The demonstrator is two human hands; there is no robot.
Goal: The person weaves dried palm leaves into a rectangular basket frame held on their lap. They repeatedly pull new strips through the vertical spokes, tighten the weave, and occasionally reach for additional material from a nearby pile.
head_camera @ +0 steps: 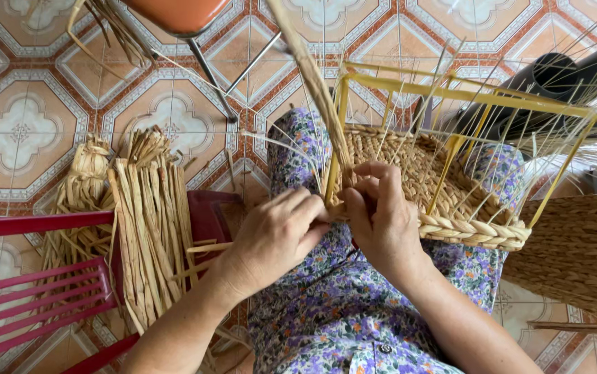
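A half-woven straw basket [450, 208] on a yellow metal frame [464, 93] rests on my lap, which is covered by purple flowered cloth. My right hand [381, 218] pinches a long twisted straw strand [312, 83] at the basket's near left corner post. My left hand [274, 239] lies against the same corner, fingers curled onto the woven edge and the strand's lower end. Thin pale reeds stick up from the basket's rim.
A bundle of dried straw strips [149, 221] lies on a red plastic stool [42, 284] at my left. An orange chair [187, 14] with metal legs stands ahead on the patterned tile floor. A finished woven piece [575, 253] sits at right, beside dark trousers [554, 83].
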